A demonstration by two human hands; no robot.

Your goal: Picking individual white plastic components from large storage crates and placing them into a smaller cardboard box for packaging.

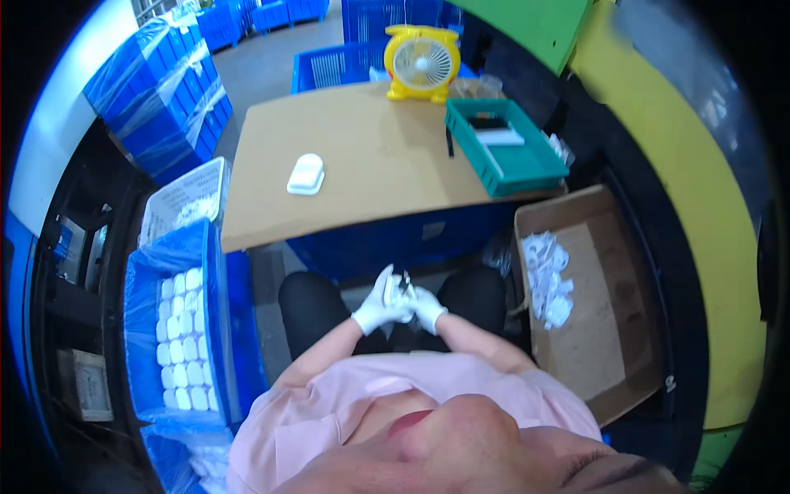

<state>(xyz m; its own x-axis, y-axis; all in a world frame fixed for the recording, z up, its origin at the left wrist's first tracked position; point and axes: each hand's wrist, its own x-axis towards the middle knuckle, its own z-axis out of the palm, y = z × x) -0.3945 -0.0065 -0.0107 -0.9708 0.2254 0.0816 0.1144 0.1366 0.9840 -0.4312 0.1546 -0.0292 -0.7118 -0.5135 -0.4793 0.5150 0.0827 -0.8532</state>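
A tan cardboard tabletop point(354, 140) spreads ahead of a white-gloved left hand point(376, 309) and a white-gloved right hand point(428, 309); an open brown cardboard box point(609, 329) lies to their right, a blue film-lined bin point(140, 346) to their left. Ahead and rightward sits a rectangular green plastic tray point(531, 179). Together, both hands grasp a small white-and-black part point(400, 290) between them.

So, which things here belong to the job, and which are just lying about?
Likely part of the job:
Small piece held between left hand and right hand
White rounded piece on the table
Similar white pieces in the blue crate
Pale pieces in the cardboard box
Perhaps the green tray

Likely just lying about:
Yellow fan
Plastic-wrapped blue crates
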